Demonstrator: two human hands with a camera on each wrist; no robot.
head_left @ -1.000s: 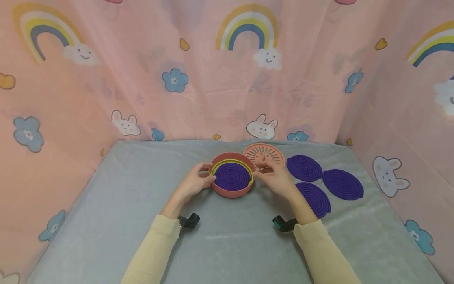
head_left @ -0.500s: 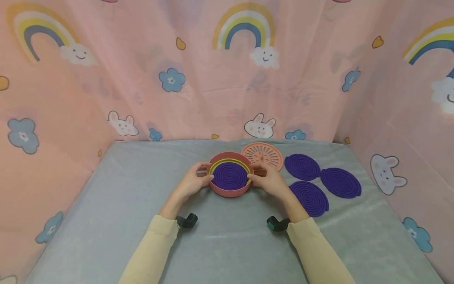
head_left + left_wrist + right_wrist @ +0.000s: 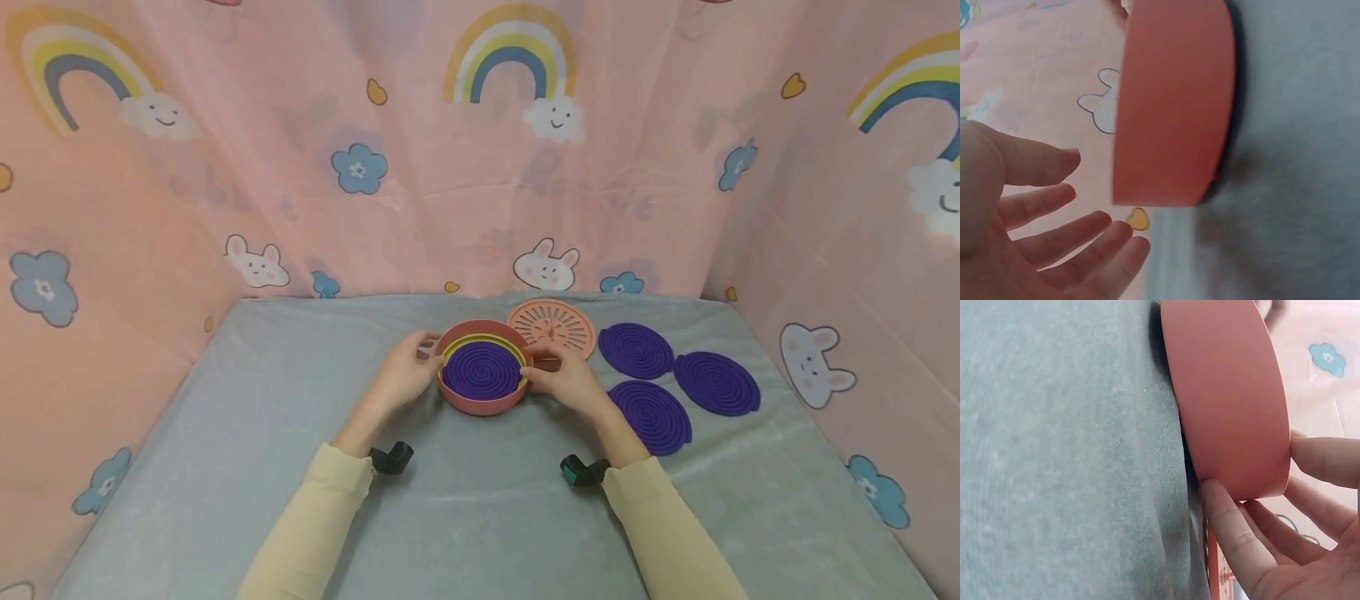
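Note:
A round pink case [image 3: 483, 407] sits on the grey cloth, its wall seen close up in both wrist views. Inside it lie a yellow ring [image 3: 480, 338] and a purple disc with a spiral groove [image 3: 482, 372]. My right hand [image 3: 572, 382] grips the case's right side, thumb [image 3: 1325, 459] at the rim and fingers around the outer wall. On the other side my left hand [image 3: 403, 371] is just off the wall; the left wrist view shows its thumb [image 3: 1041, 164] and fingers spread, holding nothing.
Behind the case on the right lies a peach slotted lid [image 3: 555, 321]. Several purple spiral discs, such as the rightmost disc [image 3: 717, 384], lie to the right, one partly behind my right forearm. A patterned pink curtain [image 3: 450, 217] surrounds the grey-covered table [image 3: 480, 517].
My right hand has moved in to the case's right rim. The left hand has come off the left rim, drawing slightly back. The purple disc remains in the case.

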